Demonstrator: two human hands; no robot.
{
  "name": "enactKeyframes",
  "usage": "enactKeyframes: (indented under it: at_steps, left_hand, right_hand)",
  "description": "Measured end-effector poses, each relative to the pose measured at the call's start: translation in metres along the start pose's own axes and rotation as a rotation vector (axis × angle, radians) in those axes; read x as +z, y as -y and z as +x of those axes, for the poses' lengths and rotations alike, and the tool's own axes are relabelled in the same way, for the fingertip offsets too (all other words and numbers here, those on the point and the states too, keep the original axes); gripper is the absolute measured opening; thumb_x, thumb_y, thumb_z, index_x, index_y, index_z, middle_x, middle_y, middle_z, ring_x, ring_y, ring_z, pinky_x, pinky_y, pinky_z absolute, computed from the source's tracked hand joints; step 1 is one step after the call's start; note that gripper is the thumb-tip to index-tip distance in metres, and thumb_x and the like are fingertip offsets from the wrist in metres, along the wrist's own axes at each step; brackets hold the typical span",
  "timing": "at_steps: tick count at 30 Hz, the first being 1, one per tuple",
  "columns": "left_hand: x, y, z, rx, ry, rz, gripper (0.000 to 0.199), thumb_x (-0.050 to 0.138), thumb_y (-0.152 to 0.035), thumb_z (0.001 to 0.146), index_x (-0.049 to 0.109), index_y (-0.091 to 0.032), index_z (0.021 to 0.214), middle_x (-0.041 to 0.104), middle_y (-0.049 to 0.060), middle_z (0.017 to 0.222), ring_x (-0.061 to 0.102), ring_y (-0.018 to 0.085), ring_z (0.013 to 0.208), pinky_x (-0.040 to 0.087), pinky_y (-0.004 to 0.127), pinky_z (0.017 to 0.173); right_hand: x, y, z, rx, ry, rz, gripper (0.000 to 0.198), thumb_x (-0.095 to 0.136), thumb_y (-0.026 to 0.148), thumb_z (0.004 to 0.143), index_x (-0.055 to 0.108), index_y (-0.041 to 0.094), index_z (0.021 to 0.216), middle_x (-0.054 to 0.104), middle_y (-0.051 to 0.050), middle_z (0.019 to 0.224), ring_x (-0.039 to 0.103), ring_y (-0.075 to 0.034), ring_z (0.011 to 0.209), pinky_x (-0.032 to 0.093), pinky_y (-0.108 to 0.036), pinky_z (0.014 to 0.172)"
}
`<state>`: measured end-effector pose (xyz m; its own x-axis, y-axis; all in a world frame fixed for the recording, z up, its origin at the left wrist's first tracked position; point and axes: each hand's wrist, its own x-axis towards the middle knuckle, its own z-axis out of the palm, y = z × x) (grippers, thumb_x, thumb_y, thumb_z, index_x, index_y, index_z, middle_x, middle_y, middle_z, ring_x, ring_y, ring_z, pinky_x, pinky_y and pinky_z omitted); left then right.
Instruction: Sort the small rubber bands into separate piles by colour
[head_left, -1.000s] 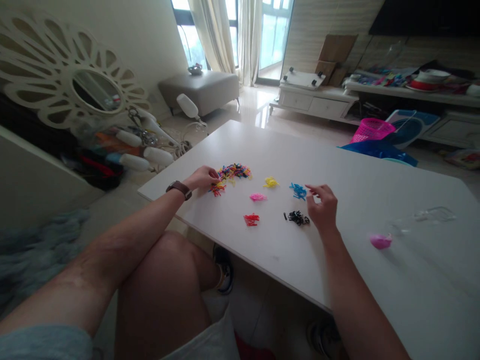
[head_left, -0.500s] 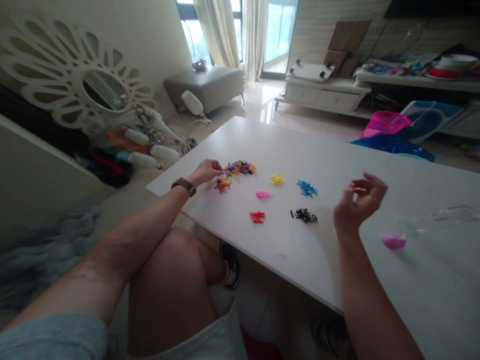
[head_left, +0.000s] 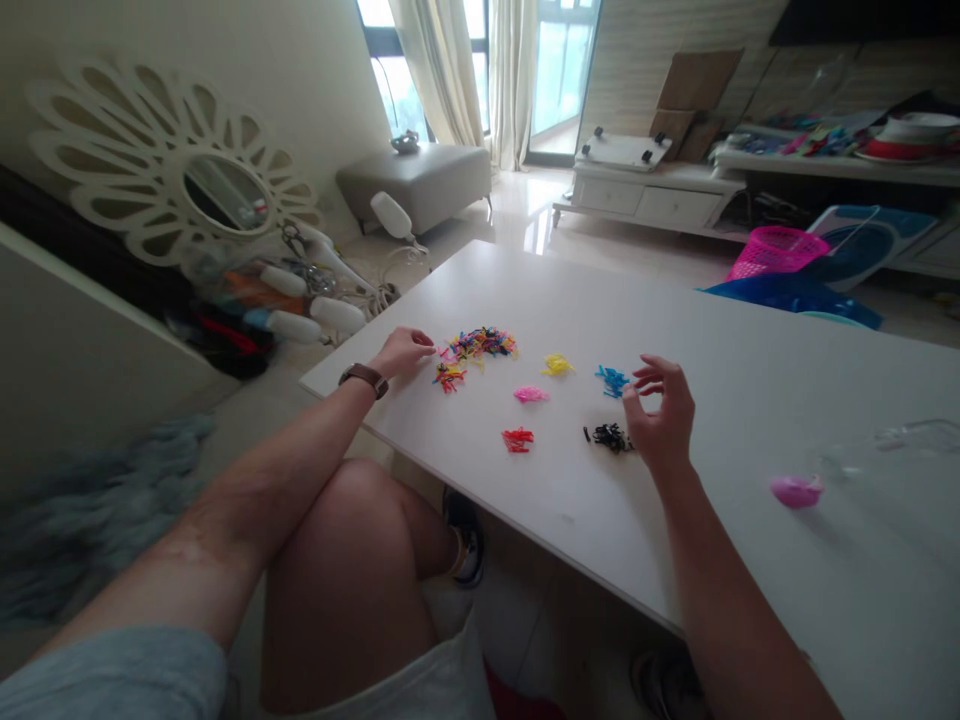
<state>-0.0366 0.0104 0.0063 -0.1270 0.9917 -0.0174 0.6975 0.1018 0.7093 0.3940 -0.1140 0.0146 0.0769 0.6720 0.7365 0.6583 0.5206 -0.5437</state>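
Note:
Small rubber bands lie sorted by colour on the white table (head_left: pixel 570 500). My left hand (head_left: pixel 405 350), with a brown watch on its wrist, rests beside the mixed pile (head_left: pixel 484 343). Its thumb and fingers are pinched together; a pink bit shows by the tips, but whether they hold it is unclear. My right hand (head_left: pixel 666 410) is above the table with thumb and curled fingers apart, holding nothing visible. It is close to the blue bands (head_left: pixel 612 381) and partly covers the black bands (head_left: pixel 609 437). Yellow bands (head_left: pixel 557 364), pink bands (head_left: pixel 530 394) and red bands (head_left: pixel 517 440) form separate piles.
On the table's right lie a pink pouch-like thing (head_left: pixel 796 491) and a clear, see-through object (head_left: pixel 900 440). Beyond the far edge stand a pink basket (head_left: pixel 780 250) and blue plastic (head_left: pixel 795 298). A lamp with white shades (head_left: pixel 337 314) stands left of the table.
My right hand has moved left, towards the blue and black piles. My left hand has drawn back slightly from the mixed pile. The view has shifted a little.

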Motion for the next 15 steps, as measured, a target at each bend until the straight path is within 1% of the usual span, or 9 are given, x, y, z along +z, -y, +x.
enactKeyframes:
  at_steps: [3, 7, 11, 15]
  left_hand:
    - [0.006, 0.001, -0.002, 0.014, 0.039, 0.016, 0.025, 0.078, -0.035, 0.062, 0.08, -0.015, 0.077, 0.075, 0.007, 0.074, 0.062, 0.018, 0.069, 0.043, 0.027, 0.061]
    - [0.013, -0.005, -0.003, -0.009, 0.061, 0.048, 0.02, 0.074, -0.027, 0.062, 0.079, -0.014, 0.076, 0.074, 0.006, 0.073, 0.062, 0.018, 0.068, 0.043, 0.026, 0.061]
    - [0.013, -0.008, -0.002, -0.003, 0.08, 0.053, 0.019, 0.069, -0.024, 0.063, 0.078, -0.014, 0.076, 0.073, 0.005, 0.072, 0.061, 0.017, 0.067, 0.042, 0.026, 0.06]
    - [0.01, -0.008, -0.001, 0.031, 0.067, 0.011, 0.016, 0.069, -0.024, 0.062, 0.076, -0.015, 0.074, 0.07, 0.004, 0.066, 0.058, 0.016, 0.063, 0.04, 0.027, 0.058]
  right_hand:
    - [0.0, -0.007, 0.0, 0.061, 0.0, 0.007, 0.044, 0.062, 0.019, 0.083, 0.058, 0.025, 0.127, 0.064, -0.003, 0.097, 0.064, -0.019, 0.082, 0.054, -0.033, 0.069]
    - [-0.001, -0.012, -0.001, 0.083, -0.002, -0.01, 0.044, 0.063, 0.021, 0.082, 0.058, 0.025, 0.126, 0.064, -0.003, 0.098, 0.064, -0.018, 0.081, 0.053, -0.033, 0.069]
    - [-0.004, -0.014, -0.001, 0.097, -0.052, -0.021, 0.044, 0.063, 0.021, 0.082, 0.058, 0.024, 0.126, 0.064, -0.003, 0.098, 0.064, -0.019, 0.085, 0.054, -0.033, 0.07]
    - [-0.005, -0.016, -0.001, 0.105, -0.059, -0.027, 0.044, 0.063, 0.02, 0.081, 0.059, 0.024, 0.125, 0.064, -0.003, 0.097, 0.064, -0.019, 0.084, 0.054, -0.034, 0.069]
